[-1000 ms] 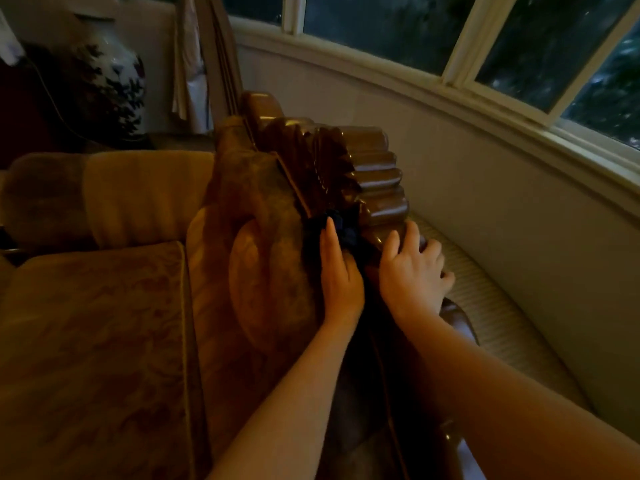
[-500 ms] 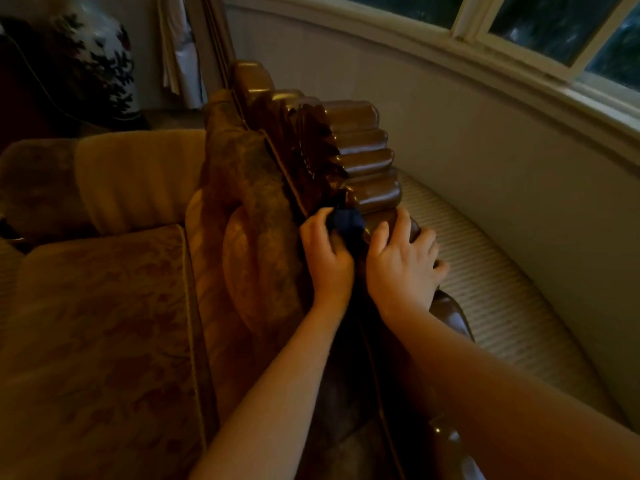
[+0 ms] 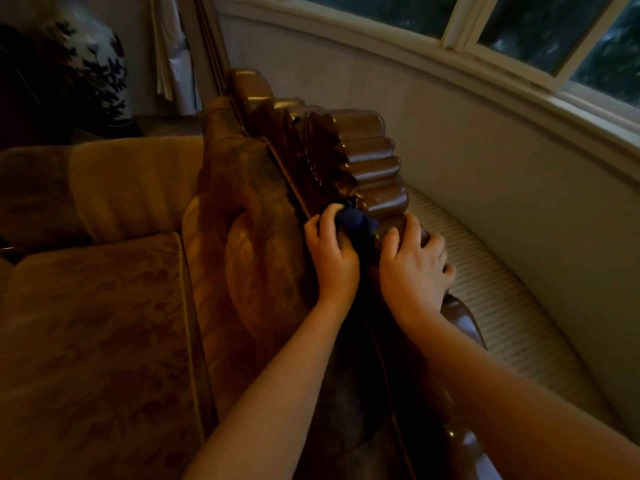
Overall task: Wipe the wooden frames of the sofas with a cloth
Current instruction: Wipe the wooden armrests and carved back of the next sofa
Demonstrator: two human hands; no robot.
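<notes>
Since half a second ago, barely any shift: both hands sit at the same spot, cloth bunched slightly more. Head view: left hand (image 3: 331, 261) has its grip curled round the dark blue cloth (image 3: 356, 221), pressing it into the groove of the carved wooden frame (image 3: 367, 164). Right hand (image 3: 414, 268) rests on the frame rail just beside, fingers draped over, holding nothing. Frame's long axis runs away from the hands, up-left; unwiped scalloped ribs lie just beyond the cloth, left hand nearer.
</notes>
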